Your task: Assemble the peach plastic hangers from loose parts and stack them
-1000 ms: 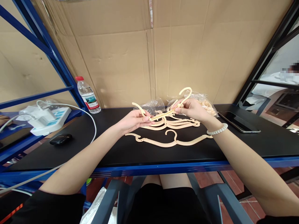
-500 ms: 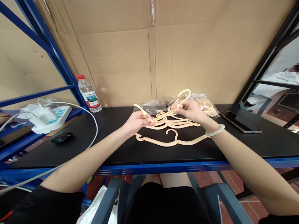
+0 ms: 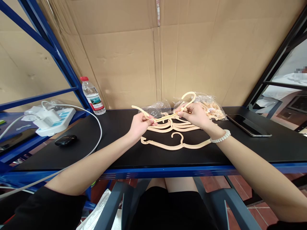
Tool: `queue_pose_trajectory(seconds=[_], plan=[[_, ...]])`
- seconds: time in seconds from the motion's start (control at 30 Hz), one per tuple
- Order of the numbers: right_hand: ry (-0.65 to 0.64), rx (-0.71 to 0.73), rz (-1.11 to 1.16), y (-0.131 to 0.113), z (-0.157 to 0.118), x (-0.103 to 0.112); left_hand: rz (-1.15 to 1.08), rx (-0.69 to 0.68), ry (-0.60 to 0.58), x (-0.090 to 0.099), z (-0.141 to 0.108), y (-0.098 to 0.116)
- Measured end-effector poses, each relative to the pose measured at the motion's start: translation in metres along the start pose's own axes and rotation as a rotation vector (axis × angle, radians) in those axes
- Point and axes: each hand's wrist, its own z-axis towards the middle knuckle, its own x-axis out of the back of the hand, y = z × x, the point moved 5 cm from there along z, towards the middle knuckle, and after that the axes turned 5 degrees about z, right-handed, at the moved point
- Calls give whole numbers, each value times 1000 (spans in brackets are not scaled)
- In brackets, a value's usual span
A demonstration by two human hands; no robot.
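Note:
A cream plastic hanger (image 3: pixel 167 118) is held up above the black tabletop between both hands. My left hand (image 3: pixel 142 123) pinches its left part, where a curved piece points up and left. My right hand (image 3: pixel 192 112) grips the part just below the raised hook, fingers closed. Beneath the hands, several similar hangers (image 3: pixel 165 128) lie overlapped on the table. Nearer the front edge lies a single hanger (image 3: pixel 169 147) with its hook pointing away from me; my right wrist covers its right end.
Clear plastic bags, one with cream pieces (image 3: pixel 214 108), lie at the back by the cardboard (image 3: pixel 120 57). A phone (image 3: pixel 249 125) is on the right. A water bottle (image 3: pixel 94 99), black case (image 3: pixel 66 140), power strip (image 3: pixel 57 123) and white cable (image 3: pixel 100 124) are on the left.
My left hand and the hanger's left part have moved slightly, and the curved piece now tilts flatter and reaches further left. My right hand has barely moved.

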Motion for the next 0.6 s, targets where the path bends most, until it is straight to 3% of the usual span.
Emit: queue_pose_trajectory(seconds=[0.37, 0.6], plan=[[111, -30, -5, -10, -5, -4, 7, -163, 82, 5, 0, -1], [184, -65, 16, -6, -6, -2, 55, -249, -8, 1, 2, 8]])
